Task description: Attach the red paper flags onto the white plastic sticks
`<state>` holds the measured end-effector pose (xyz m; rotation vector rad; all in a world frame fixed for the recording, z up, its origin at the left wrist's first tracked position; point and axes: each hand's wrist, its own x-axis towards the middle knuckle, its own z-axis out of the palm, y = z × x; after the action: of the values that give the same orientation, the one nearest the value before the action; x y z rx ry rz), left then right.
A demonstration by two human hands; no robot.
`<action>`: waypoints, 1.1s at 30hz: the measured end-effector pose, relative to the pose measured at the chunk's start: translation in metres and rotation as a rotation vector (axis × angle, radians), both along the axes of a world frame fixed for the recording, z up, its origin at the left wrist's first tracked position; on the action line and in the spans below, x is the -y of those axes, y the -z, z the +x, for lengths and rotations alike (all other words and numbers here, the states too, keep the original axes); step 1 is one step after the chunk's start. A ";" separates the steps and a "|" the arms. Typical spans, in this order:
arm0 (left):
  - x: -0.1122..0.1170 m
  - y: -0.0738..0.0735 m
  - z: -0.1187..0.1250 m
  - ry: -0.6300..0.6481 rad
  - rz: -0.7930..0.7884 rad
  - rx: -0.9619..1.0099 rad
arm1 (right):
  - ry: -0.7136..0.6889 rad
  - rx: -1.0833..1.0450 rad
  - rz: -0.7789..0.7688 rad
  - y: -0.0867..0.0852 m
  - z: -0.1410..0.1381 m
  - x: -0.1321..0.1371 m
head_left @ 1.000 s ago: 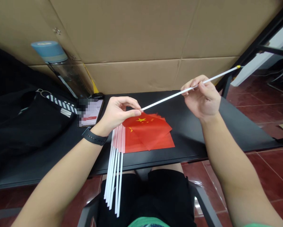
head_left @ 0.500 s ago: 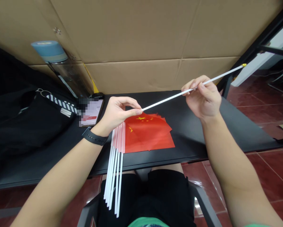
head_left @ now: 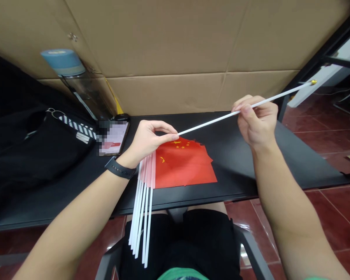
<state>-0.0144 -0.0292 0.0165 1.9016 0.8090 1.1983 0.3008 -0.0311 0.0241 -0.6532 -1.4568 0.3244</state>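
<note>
A white flagpole with a gold tip slants up to the right above the table. My left hand pinches its lower end between thumb and fingertips. Farther up, my right hand is closed around the pole below the gold tip. Beneath my left hand lies a fanned stack of small red flags with yellow stars. Several white sticks from these flags stick out over the table's front edge. Part of the stack's top is hidden behind my left hand.
A phone lies on the black table, left of my left hand. Behind it stands a clear bottle with a blue lid. A black bag covers the left side. Cardboard rises along the back edge.
The flagpole has shifted a little to the right, its gold tip farther out. My right hand has moved right with it; my left hand has moved slightly the same way.
</note>
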 end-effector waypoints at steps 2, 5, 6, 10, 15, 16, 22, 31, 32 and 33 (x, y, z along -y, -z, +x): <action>-0.001 0.001 0.000 -0.006 0.000 -0.031 | 0.000 0.010 0.043 0.001 0.001 -0.001; -0.002 0.001 0.000 -0.020 0.005 -0.056 | -0.041 0.028 0.056 0.004 0.000 -0.002; -0.001 0.001 0.001 -0.024 0.006 -0.065 | -0.048 0.038 0.036 0.004 -0.001 -0.001; 0.003 -0.001 0.005 -0.031 0.016 -0.090 | -0.033 0.086 -0.104 0.008 -0.016 0.005; 0.006 -0.005 0.004 0.028 -0.047 -0.156 | -0.087 0.053 -0.254 0.017 -0.029 0.002; 0.005 -0.006 0.002 0.043 -0.077 -0.174 | -0.087 0.024 -0.281 0.019 -0.028 0.000; 0.001 -0.005 -0.004 0.155 -0.294 -0.160 | 0.084 -0.090 -0.468 0.030 -0.013 -0.019; 0.007 -0.003 0.001 0.326 -0.523 -0.122 | 0.122 -0.051 -0.585 0.041 -0.020 -0.022; 0.007 -0.003 0.001 0.341 -0.546 -0.116 | 0.110 -0.055 -0.600 0.041 -0.022 -0.022; 0.008 -0.003 0.000 0.357 -0.565 -0.111 | 0.093 -0.065 -0.611 0.042 -0.024 -0.022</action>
<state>-0.0140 -0.0369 0.0193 1.5582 0.7296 0.5716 0.2771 -0.0088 -0.0177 -1.1835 -1.2572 0.7243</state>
